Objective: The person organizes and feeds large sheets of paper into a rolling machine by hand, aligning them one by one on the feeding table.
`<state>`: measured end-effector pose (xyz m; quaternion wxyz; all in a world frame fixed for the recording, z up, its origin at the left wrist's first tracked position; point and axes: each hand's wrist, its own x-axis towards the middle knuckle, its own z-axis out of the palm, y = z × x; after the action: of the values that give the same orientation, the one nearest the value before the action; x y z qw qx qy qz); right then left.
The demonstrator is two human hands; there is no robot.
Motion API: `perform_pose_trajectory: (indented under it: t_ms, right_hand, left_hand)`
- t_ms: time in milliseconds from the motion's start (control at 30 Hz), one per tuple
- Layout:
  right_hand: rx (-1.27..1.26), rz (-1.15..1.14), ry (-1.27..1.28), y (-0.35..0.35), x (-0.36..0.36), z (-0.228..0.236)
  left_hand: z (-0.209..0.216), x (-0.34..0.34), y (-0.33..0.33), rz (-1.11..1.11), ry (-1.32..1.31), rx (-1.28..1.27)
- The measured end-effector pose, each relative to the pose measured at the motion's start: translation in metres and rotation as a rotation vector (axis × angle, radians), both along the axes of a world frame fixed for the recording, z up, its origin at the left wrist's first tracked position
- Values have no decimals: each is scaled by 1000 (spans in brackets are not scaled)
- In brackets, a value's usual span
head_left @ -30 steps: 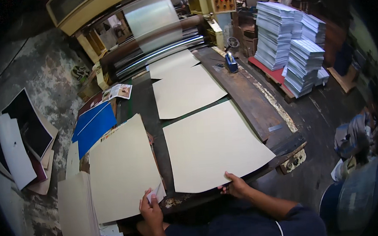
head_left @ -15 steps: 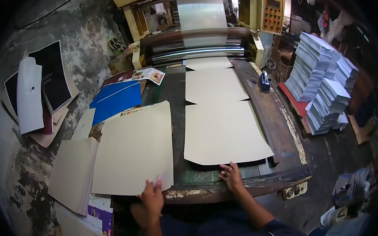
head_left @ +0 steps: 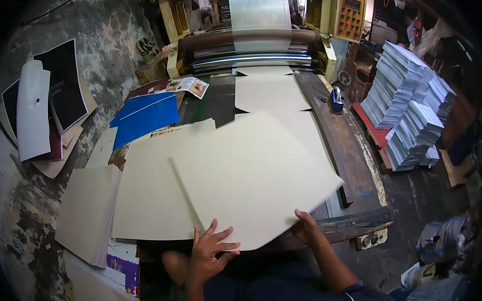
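— Cream sheet (head_left: 253,177): where is it?

— Up off the surface (head_left: 345,144), tilted, nearest of all the paper. Its near edge sits just above both hands.

— How do the hands stand?

— The left hand (head_left: 210,255) lies at the sheet's near edge with fingers spread and flat; whether it grips or only steadies, I cannot tell. The right hand (head_left: 307,230) is closed on the sheet's near right corner, pinching it. The two hands are apart, one at each end of that edge.

— What is beside the sheet?

— To its left, partly under it, a stack of like cream sheets (head_left: 144,195). Further left of the sheet, another pile of cream sheets (head_left: 87,212) hangs off toward the floor.

— And beyond the sheet?

— A second cream sheet (head_left: 268,92) lies flat on the dark belt behind it, and past that a third one is going under the roller of the machine (head_left: 256,39). Left of that, behind the sheet's far left corner, blue boards (head_left: 145,115) and a small printed leaflet (head_left: 193,86).

— To the right?

— A blue tape holder (head_left: 336,99) on the wooden rail, right of the sheet's far end. Well right of the sheet, tall stacks of printed paper (head_left: 409,107) stand on the floor.

— Far left?

— Black and white boards (head_left: 45,104) lean on the stained wall.
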<state>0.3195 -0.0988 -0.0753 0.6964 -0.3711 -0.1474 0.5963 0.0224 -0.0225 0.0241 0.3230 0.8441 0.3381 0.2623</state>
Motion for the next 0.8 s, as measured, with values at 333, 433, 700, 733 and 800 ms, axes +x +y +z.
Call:
perform_pose_trajectory:
  t_ms: [333, 433, 700, 733, 800]
  right_hand:
    - [-327, -16, 67, -72, -14, -38]
    - [-300, 77, 68, -92, -21, -51]
    - [-335, 163, 50, -110, -32, -56]
    - [-342, 156, 43, -108, -33, -51]
    - [-345, 145, 57, -103, -35, -45]
  left_hand:
    - [-20, -26, 44, 122, 73, 171]
    - [-33, -31, 52, 178, -4, 141]
    - [-40, -34, 57, 206, -97, 6]
    - [-39, -34, 58, 209, -120, -22]
    - [-39, -33, 58, 215, -144, -52]
